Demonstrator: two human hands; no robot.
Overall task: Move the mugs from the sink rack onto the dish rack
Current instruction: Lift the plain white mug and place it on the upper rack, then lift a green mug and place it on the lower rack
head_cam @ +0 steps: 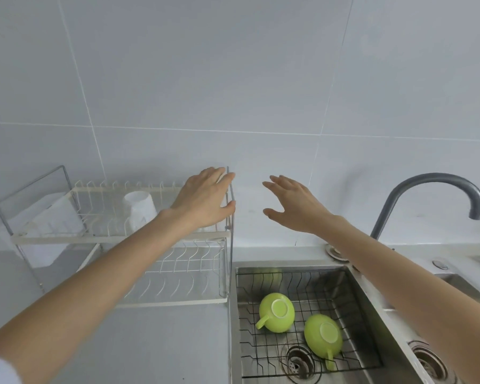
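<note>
Two green mugs lie upside down on the black wire sink rack (352,303) in the sink: one mug (277,312) on the left, the other mug (323,336) nearer the drain. The white two-tier dish rack (117,239) stands on the counter to the left. An upturned white mug (139,209) sits on its top tier. My left hand (203,199) curves over the right end of that tier, thumb at the corner post. A sliver of something white shows under its fingers, and what it covers is hidden. My right hand (294,205) hovers open by the wall, empty.
A white cloth or board (50,214) leans in the left end of the top tier. The grey curved faucet (438,189) rises at the right behind the sink. A second basin with a drain (427,361) lies at the far right. The tiled wall stands close behind.
</note>
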